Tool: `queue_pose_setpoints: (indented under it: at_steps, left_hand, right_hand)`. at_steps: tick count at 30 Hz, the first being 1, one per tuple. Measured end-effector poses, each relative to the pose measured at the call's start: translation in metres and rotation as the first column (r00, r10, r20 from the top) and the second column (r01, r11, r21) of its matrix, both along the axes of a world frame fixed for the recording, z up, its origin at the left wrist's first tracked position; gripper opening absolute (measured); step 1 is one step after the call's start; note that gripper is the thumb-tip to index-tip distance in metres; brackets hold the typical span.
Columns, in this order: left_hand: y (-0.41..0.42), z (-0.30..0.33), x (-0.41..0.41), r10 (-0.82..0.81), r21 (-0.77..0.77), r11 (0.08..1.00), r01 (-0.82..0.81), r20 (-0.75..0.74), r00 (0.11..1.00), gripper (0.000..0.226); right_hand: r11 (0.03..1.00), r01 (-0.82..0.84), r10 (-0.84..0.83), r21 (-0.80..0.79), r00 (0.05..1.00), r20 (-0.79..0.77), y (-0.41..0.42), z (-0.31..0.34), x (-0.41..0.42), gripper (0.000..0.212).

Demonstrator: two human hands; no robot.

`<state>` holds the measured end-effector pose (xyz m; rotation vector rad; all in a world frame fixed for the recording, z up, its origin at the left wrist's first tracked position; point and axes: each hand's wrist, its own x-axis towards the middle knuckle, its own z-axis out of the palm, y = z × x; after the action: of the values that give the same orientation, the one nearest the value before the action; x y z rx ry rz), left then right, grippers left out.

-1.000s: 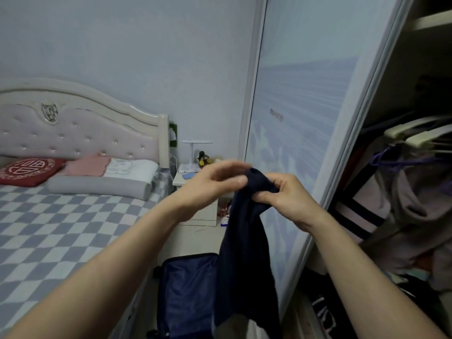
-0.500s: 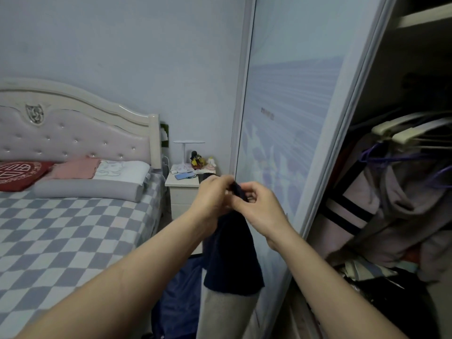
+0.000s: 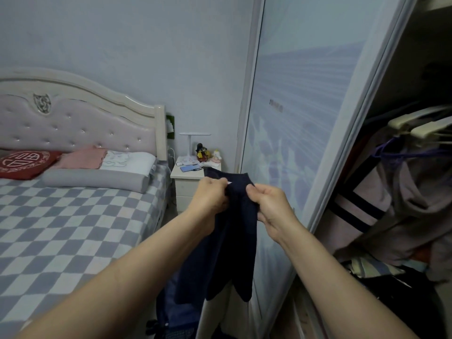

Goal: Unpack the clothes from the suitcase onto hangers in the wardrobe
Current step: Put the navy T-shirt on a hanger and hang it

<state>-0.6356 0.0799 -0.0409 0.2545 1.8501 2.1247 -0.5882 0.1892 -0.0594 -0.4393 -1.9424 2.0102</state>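
A dark navy garment (image 3: 230, 245) hangs in front of me, held up at chest height. My left hand (image 3: 210, 196) pinches its top edge on the left and my right hand (image 3: 269, 206) pinches the top edge on the right, a short gap between them. Below, the open blue suitcase (image 3: 176, 311) lies on the floor, partly hidden by the garment. The wardrobe opening (image 3: 415, 167) is at the right, with pale hangers (image 3: 415, 126) on its rail and clothes hanging beneath them.
The wardrobe's sliding door (image 3: 305, 143) stands just behind the garment. A bed (image 3: 61, 228) with a checked cover fills the left. A white bedside table (image 3: 193, 182) with a lamp and small items stands by the far wall. Piled clothes (image 3: 381, 272) lie low in the wardrobe.
My hands have moved slightly apart along the garment's top edge, spreading it wider. The view has shifted a little to the right.
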Motion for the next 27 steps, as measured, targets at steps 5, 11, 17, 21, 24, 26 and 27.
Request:
queue_pose_setpoints:
  at_steps: [5, 11, 17, 21, 24, 26, 27]
  left_hand:
    - [-0.038, -0.024, -0.046, 0.226, -0.194, 0.931, -0.308, -0.355, 0.907, 0.014]
    - [-0.089, -0.006, -0.075, -0.725, -0.977, 0.209, -0.043, -0.184, 0.663, 0.024]
    - [-0.043, 0.011, -0.045, -0.143, -0.276, 0.723, -0.633, -0.957, 0.253, 0.009]
    - [-0.046, -0.057, -0.040, -0.670, -0.900, 0.160, -0.405, -0.400, 0.625, 0.014]
    - [-0.049, -0.052, -0.057, -0.605, -0.875, 0.338, -0.346, -0.484, 0.633, 0.021]
    - [-0.042, -0.049, -0.056, -0.722, -0.862, 0.378, -0.338, -0.504, 0.475, 0.040]
    - [-0.040, -0.048, -0.052, -0.778, -0.860, 0.387, -0.331, -0.498, 0.383, 0.052]
  right_hand:
    - [0.869, 0.316, -0.320, 0.382, 0.946, -0.055, 0.048, -0.009, 0.000, 0.036]
    - [0.635, -0.180, -0.083, 0.751, 0.951, 0.298, 0.085, 0.021, 0.012, 0.028]
    - [0.302, 0.707, -0.319, 0.639, 0.707, -0.631, 0.063, 0.030, 0.018, 0.014]
    - [0.599, -0.090, -0.285, 0.796, 0.905, 0.316, 0.066, -0.062, 0.039, 0.024]
    - [0.740, 0.146, -0.329, 0.657, 0.930, 0.165, 0.086, -0.062, 0.047, 0.018]
    - [0.803, 0.215, -0.303, 0.555, 0.951, 0.069, 0.087, -0.049, 0.048, 0.018]
    - [0.839, 0.226, -0.281, 0.495, 0.959, 0.038, 0.085, -0.042, 0.048, 0.022]
